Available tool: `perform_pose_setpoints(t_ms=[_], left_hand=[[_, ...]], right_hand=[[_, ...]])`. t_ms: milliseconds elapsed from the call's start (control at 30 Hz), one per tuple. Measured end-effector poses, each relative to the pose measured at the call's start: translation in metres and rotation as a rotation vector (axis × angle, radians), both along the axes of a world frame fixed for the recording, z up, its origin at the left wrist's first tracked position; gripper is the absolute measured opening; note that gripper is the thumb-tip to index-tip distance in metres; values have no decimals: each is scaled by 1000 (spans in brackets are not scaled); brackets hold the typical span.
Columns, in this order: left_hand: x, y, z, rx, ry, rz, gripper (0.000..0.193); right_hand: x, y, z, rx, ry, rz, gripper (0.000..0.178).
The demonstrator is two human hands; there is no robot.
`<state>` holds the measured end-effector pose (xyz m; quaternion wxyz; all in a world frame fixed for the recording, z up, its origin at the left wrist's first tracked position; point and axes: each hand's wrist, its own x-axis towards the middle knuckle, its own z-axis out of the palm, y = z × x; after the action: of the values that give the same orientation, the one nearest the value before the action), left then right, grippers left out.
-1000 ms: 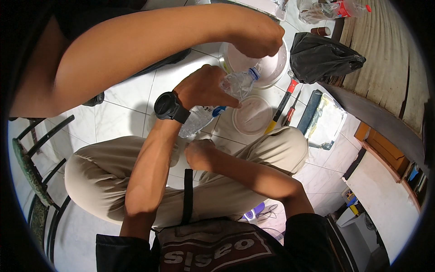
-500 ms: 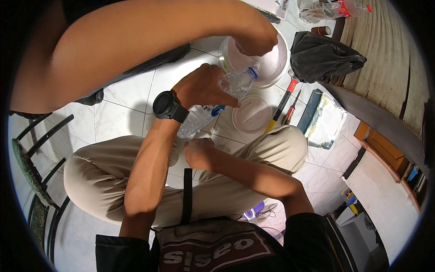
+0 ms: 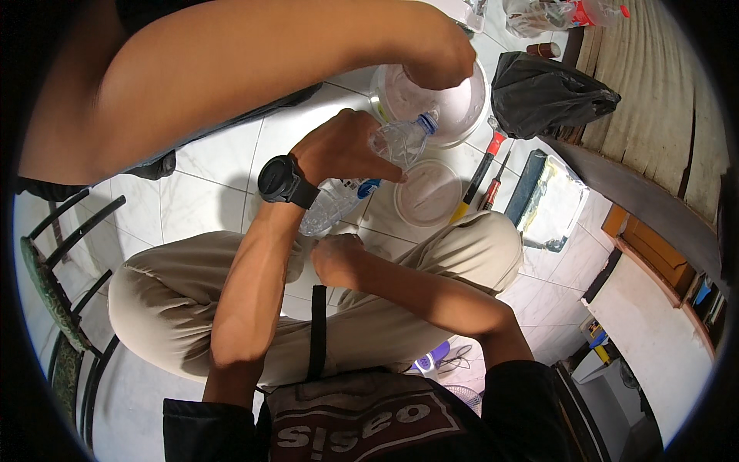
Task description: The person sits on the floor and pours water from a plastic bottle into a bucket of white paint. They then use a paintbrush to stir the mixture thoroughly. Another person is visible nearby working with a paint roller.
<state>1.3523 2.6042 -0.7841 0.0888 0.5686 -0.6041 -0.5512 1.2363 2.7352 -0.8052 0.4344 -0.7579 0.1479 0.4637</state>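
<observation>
Tilting toward the white bucket (image 3: pixel 473 110), the clear bottle (image 3: pixel 396 144) is gripped round its middle by the left hand (image 3: pixel 346 150), apparently so the neck can be brought over the rim. The right hand (image 3: pixel 337 260) is held curled near the bottle's base; whether anything is grasped cannot be told. A co-worker's hand (image 3: pixel 443 58) is poised at the bucket's opening, its grip hidden. Just beside, a round lid (image 3: pixel 427 194) is laid flat, presumably within easy reach.

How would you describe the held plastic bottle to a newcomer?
Find the white bucket near the top centre. The person's left hand holds a clear bottle angled toward it. Unlike the red-capped bottle farther right, this one has a blue neck.
</observation>
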Motion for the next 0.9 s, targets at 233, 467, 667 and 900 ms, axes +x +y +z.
perform_pose_setpoints(t_ms=[233,467,667,900], left_hand=[[1,0,8,12,44,35,64],[2,1,3,35,-3,22,64],[2,2,4,40,4,29,65],[0,2,5,77,-19,21,66]], right_hand=[[0,0,0,11,-22,11,42],[0,-1,2,2,-33,37,40],[-1,10,-8,-37,-15,-38,32],[-2,16,-14,-51,-36,-38,33]])
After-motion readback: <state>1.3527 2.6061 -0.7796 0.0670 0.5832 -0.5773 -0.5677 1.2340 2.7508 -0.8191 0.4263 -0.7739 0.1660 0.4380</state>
